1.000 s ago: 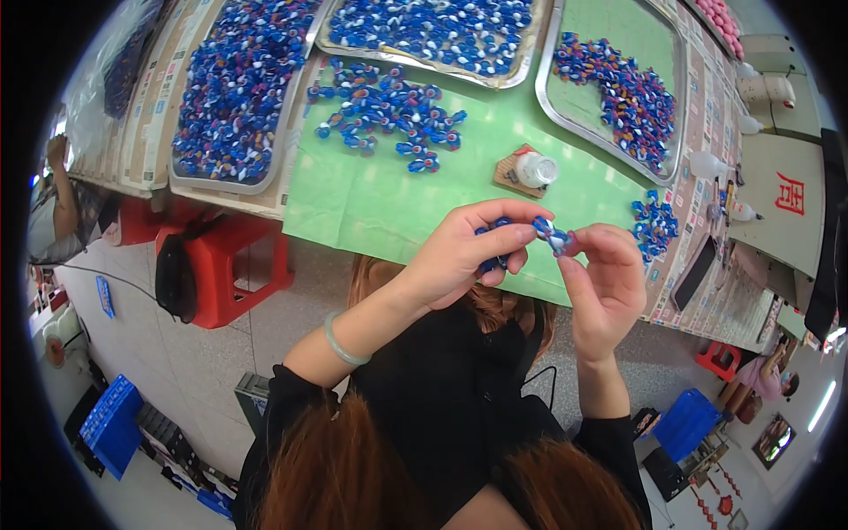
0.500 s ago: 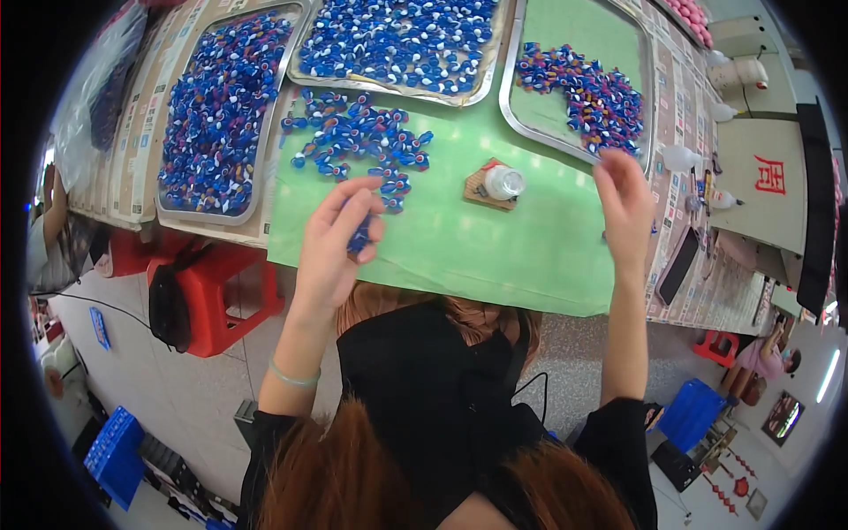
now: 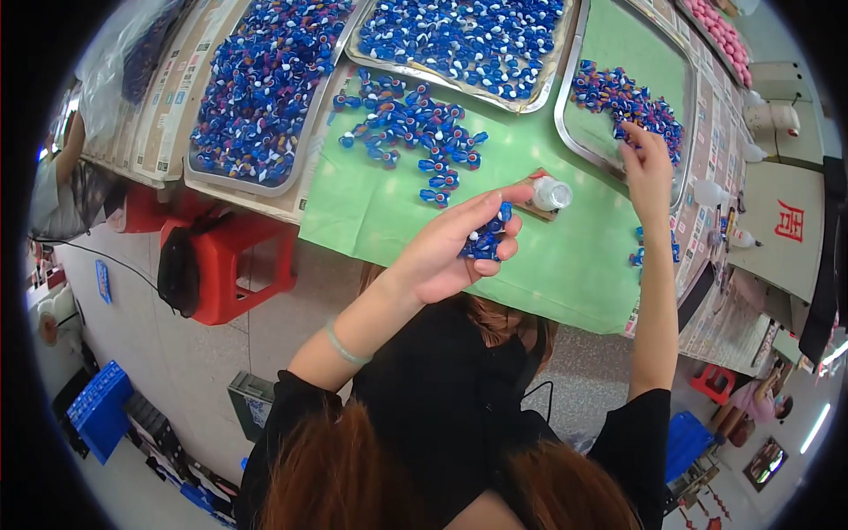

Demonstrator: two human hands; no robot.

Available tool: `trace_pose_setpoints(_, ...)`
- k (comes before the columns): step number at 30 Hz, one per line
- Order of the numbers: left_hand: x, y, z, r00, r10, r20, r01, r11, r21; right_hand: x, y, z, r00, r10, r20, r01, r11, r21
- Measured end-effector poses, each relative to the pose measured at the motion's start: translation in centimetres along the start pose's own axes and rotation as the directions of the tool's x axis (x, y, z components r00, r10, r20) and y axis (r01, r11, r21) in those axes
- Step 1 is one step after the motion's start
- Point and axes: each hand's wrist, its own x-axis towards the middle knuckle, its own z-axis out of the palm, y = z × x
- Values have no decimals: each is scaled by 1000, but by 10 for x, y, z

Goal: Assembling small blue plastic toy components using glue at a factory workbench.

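My left hand (image 3: 446,252) is cupped palm up over the front of the green sheet (image 3: 530,278), fingers curled round several small blue fish-like beads (image 3: 486,238). Its fingertips come close to a small white-capped glass bottle (image 3: 552,193) standing on a cardboard piece. My right hand (image 3: 649,168) reaches over the metal tray (image 3: 618,40) at the right. Its thumb and fingers pinch at the edge of the pile of blue and purple beads (image 3: 658,128); anything between the tips is hidden. Loose blue beads with red and white ends (image 3: 415,124) lie left of the bottle.
Two more trays of blue beads stand at the back, one left (image 3: 256,106) and one in the middle (image 3: 459,44). A few blue beads (image 3: 638,256) lie beside my right forearm. Glue bottles (image 3: 709,192) are at the right; a red stool (image 3: 230,274) stands left below the table.
My left hand has moved right with its beads, toward the bottle. My right hand has moved forward from the tray's near rim to the bead pile. The whole view has shifted slightly.
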Motion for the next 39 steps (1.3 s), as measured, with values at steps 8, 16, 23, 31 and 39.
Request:
trace_pose_setpoints(8, 5, 0, -3, 994, -26, -109, 35, 996, 85, -57, -63, -21, 888, 180, 424, -452, 518, 726)
trace_pose_setpoints(16, 5, -8, -2, 986, 18, -164, -3, 996, 92, -62, -84, -6, 981, -151, 122, 117, 961, 252)
trace_pose_setpoints(23, 5, -11, -5, 975, 44, -216, -19, 993, 114, -61, -89, -5, 929, -353, 114, 353, 936, 20)
trace_pose_setpoints(31, 8, -16, 9, 978, 20, -209, 23, 979, 203, -91, -109, -13, 881, 225, 417, -473, 378, 796)
trace_pose_setpoints(39, 6, -23, 13, 980, 135, -147, -79, 938, 338, -98, -111, -12, 857, 220, 466, -515, 354, 781)
